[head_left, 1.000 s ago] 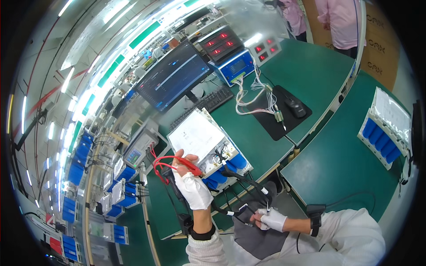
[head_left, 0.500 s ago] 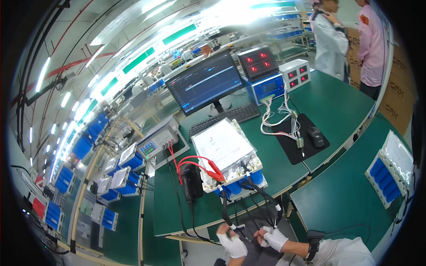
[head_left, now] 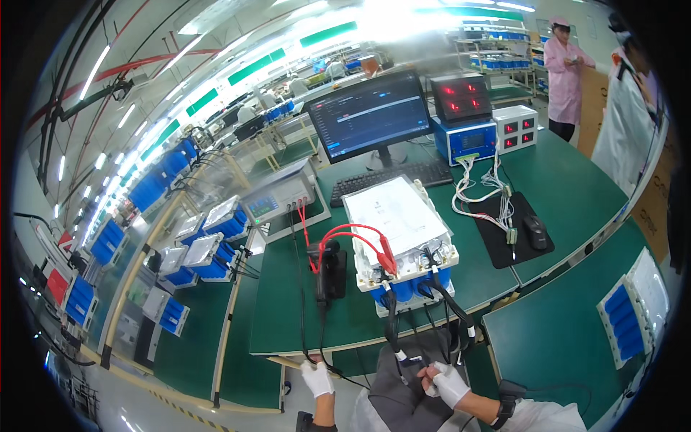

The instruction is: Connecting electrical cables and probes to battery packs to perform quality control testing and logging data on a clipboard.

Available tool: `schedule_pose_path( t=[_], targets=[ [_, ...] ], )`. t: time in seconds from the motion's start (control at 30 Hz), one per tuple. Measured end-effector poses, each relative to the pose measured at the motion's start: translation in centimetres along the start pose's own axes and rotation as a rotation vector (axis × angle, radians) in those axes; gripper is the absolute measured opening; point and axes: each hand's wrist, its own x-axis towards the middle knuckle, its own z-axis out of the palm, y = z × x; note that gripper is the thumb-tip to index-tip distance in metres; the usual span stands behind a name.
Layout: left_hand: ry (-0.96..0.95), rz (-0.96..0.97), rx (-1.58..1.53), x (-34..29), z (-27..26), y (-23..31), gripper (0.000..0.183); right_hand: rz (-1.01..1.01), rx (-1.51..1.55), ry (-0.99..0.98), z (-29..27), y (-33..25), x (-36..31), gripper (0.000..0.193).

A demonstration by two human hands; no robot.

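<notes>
1. The blue battery pack (head_left: 405, 290) sits on the green surface (head_left: 276, 317), its black leads (head_left: 392, 324) hanging over the front edge; a hard pull on them could drag it forward.
2. The left hand (head_left: 317, 379) is at the black cords (head_left: 322, 333) by that edge. Its fingers are partly hidden; I cannot tell whether they grasp one. Tugging there could topple the black handheld tool (head_left: 332, 277).
3. The right hand (head_left: 448, 385) has its fingers bent near the lead ends; whether they pinch one, I cannot tell. Exposed ends, if any, might touch and short.
4. The red clip (head_left: 387, 257) rests at the pack's front; its looped wire could snag a sleeve.
</notes>
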Motion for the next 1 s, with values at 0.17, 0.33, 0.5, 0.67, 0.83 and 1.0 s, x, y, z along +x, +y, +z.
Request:
schedule_pose_path(
  t=[0.17, 0.33, 0.5, 0.67, 0.83, 1.0],
  targets=[
    [0.010, -0.114, -0.259, -1.9, 1.9, -3.6, 0.008, -0.014, -0.010, 0.022, -0.3, 0.5, -0.1, 0.029],
    [-0.036, -0.245, -0.373, -4.6, 0.8, -6.6, 0.009, 0.038, 0.055, 0.001, 0.1, -0.1, -0.2, 0.027],
    [-0.172, -0.519, -0.738, -8.5, 0.3, -0.8, 0.013, 0.030, 0.085, -0.012, 0.2, 0.5, 0.0, 0.025],
    [-0.507, -0.552, -0.791, -10.9, 0.3, 3.2, 0.024, 0.020, -0.085, -0.025, 0.2, -0.4, -0.2, 0.028],
    [-0.534, -0.278, -0.300, -8.5, 0.7, 2.5, 0.045, 0.039, -0.043, -0.027, 0.1, -0.4, -0.5, 0.030],
    [0.098, 0.304, -0.193, -3.1, -3.5, 10.7, 0.049, 0.041, -0.029, -0.017, -0.2, -0.5, -0.4, 0.030]
  ],
)
